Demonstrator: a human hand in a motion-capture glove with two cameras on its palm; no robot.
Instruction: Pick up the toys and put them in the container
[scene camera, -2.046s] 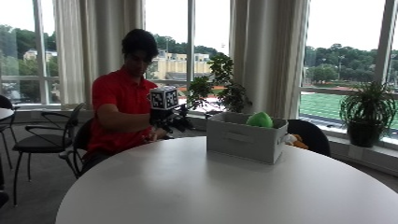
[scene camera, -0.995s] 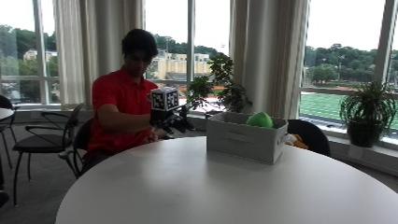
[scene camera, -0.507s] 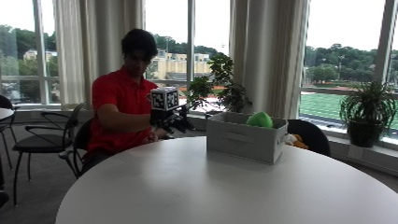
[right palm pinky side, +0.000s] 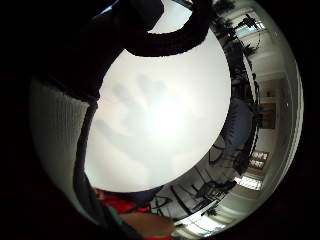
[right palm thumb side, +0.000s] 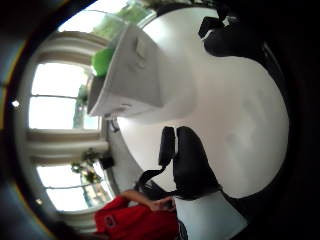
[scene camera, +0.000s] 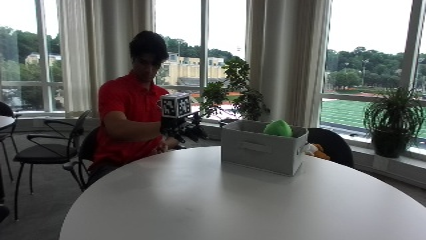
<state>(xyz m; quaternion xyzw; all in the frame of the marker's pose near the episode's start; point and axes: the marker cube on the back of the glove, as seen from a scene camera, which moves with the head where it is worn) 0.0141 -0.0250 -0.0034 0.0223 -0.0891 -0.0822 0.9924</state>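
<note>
My gloved hand (scene camera: 190, 131) hovers over the bench (scene camera: 200, 200) beside the box (scene camera: 263, 147), fingers released, holding nothing. Green toy (scene camera: 277, 128) already boxed; next I'd look for another.

Nothing has visibly changed across the two seconds up to now. The black-gloved right hand (scene camera: 188, 131) is raised over the near edge of the round white desk (scene camera: 219, 210) at the same spot as in every earlier outside view, just short of the grey fabric box-shaped container (scene camera: 263, 149). The bright green rounded toy (scene camera: 277, 128) pokes above the container's rim exactly as before. The person's red-sleeved arm and posture match the earlier pictures, and the camera has not shifted.
</note>
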